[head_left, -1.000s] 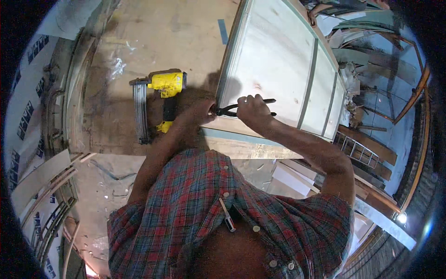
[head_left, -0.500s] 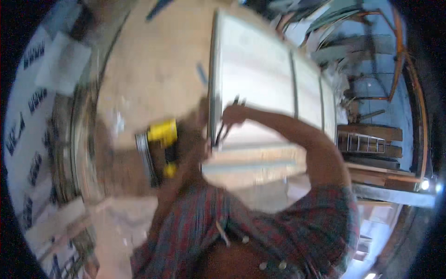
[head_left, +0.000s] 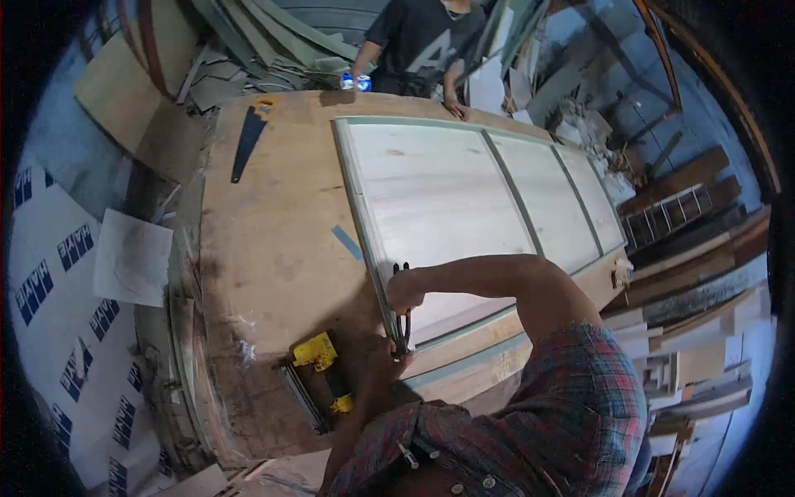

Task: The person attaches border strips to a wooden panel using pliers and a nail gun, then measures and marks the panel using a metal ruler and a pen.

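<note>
My right grip (head_left: 405,291) is closed around the handles of the black pliers (head_left: 401,336), just below the centre of the frame, their head pointing down at the near left corner of the pale panel (head_left: 447,207). My left grip (head_left: 389,364) is right by that head; it's too dark and small there to tell whether my fingers hold anything or only touch the corner. That closeness worries me most: if the pliers slip, they could pinch a fingertip or gouge the grey-green edging (head_left: 468,325). Twisting hard could split the edging, or skid the panel across the table (head_left: 281,232), since I see no clamp. The yellow nail gun (head_left: 315,354) lies beside my left forearm (head_left: 367,407), lower left, where a careless elbow could knock it. Upper centre, a co-worker's hand (head_left: 455,108) is at the table's far edge; a sudden shove could bump it.
</note>
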Available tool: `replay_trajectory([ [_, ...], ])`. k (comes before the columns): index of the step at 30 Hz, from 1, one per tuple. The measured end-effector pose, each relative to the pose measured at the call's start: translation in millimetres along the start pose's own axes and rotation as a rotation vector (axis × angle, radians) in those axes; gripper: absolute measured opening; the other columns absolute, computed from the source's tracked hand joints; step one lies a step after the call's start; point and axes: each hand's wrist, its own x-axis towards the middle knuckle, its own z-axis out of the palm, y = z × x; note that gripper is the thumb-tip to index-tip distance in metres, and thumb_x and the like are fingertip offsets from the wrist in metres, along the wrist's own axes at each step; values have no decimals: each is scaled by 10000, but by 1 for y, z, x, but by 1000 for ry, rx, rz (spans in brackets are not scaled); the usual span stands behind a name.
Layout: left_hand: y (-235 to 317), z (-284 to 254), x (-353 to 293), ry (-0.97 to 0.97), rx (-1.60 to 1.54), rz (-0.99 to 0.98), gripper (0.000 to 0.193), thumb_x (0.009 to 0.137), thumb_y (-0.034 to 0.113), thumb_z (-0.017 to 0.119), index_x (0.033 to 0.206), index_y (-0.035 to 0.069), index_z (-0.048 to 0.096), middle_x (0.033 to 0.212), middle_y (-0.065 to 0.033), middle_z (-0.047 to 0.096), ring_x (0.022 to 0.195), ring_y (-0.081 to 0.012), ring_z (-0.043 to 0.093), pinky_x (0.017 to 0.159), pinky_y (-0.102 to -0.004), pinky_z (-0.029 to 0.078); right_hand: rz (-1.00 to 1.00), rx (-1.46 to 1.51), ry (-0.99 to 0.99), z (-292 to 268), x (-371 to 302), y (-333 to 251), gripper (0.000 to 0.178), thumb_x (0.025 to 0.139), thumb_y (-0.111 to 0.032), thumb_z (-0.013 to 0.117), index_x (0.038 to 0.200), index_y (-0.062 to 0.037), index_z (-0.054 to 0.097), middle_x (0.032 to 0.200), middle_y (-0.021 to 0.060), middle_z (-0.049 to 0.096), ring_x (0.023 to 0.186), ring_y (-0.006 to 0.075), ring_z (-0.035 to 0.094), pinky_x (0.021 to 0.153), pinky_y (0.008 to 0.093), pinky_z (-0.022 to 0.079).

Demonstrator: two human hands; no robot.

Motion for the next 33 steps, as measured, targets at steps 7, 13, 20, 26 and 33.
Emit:
replay_trajectory([
  [7, 55, -27, 2, -157, -134, -152, 529, 904, 408, 780, 1172, -25, 636, 1067, -208, 709, 980, -378, 677, 876, -480, 526, 399, -174, 400, -86, -37, -94, 106, 810, -264, 741, 790, -161, 756, 820, 67, 736, 775, 274, 709, 668, 482, 553],
  [13, 99, -42, -6, -174, -35, 85, 456, 921, 311, 776, 1180, -30, 620, 1140, -227, 705, 1062, -356, 682, 893, -475, 520, 443, -115, 32, -123, -33, -125, 160, 795, -260, 704, 814, -113, 644, 868, 70, 671, 847, 279, 667, 682, 514, 546],
  [20, 45, -26, 37, -323, -339, -85, 348, 953, 287, 731, 1095, -17, 639, 1022, -117, 691, 908, -242, 645, 813, -416, 522, 281, -172, 252, -34, -7, -61, 251, 672, -253, 767, 841, -69, 741, 878, 134, 746, 833, 362, 728, 629, 538, 571],
  [26, 33, -26, 21, -134, 123, 65, 366, 927, 292, 749, 1132, 7, 647, 1027, -137, 708, 919, -278, 669, 822, -428, 534, -82, -45, 606, 10, 11, -9, 170, 690, -247, 764, 787, -128, 688, 835, 116, 704, 825, 361, 706, 659, 542, 549],
  [33, 26, -31, 16, -82, 254, 46, 429, 875, 307, 804, 1168, 30, 658, 1045, -181, 726, 974, -350, 698, 852, -458, 547, 88, 128, 402, -11, -23, -26, 121, 670, -194, 757, 752, -128, 697, 789, 136, 703, 822, 367, 711, 656, 559, 545],
])
